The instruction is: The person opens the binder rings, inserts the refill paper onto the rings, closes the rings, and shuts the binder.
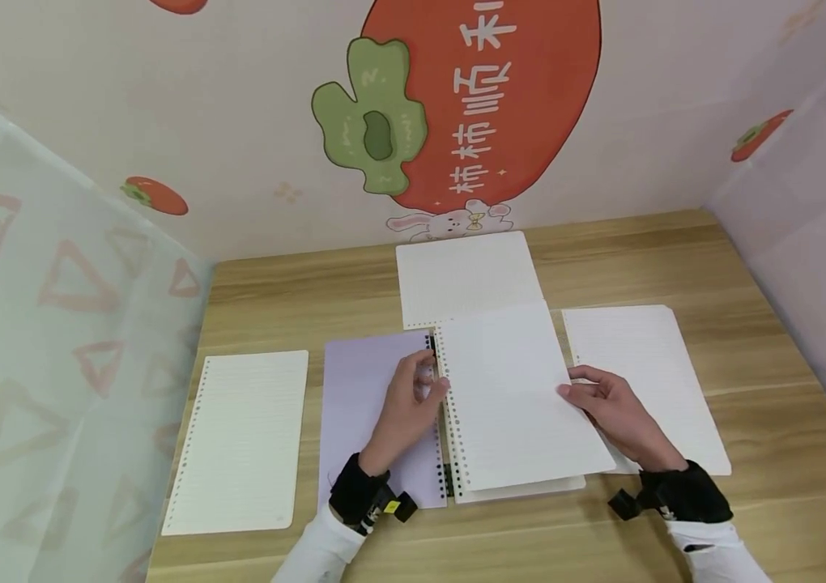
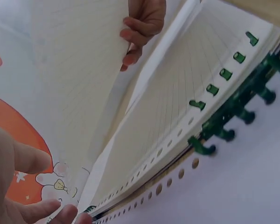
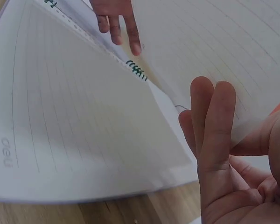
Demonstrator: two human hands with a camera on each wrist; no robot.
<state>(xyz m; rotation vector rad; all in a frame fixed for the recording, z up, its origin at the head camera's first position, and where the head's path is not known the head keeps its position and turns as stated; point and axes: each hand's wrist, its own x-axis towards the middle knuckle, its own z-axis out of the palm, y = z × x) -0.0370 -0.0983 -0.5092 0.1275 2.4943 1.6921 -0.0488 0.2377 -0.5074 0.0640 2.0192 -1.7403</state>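
A loose-leaf notebook lies open on the table, its lilac cover [image 1: 355,405] to the left and a stack of lined pages [image 3: 93,112] to the right. Green binder rings [image 2: 245,112] stand opened along the spine. My right hand [image 1: 617,413] pinches the right edge of a punched sheet [image 1: 515,397] between thumb and fingers. That sheet is tilted up over the page stack, its row of holes beside the spine. Over the lilac cover's inner edge hovers my left hand [image 1: 409,405], fingers loosely bent and holding nothing; in the left wrist view its fingers are spread apart.
Separate punched sheets lie around the notebook: a left sheet [image 1: 238,445], a back sheet [image 1: 467,275] and a right sheet [image 1: 639,364] partly under my right hand. The wooden table [image 1: 289,300] meets a printed backdrop [image 1: 253,121] behind and cloth sides left and right.
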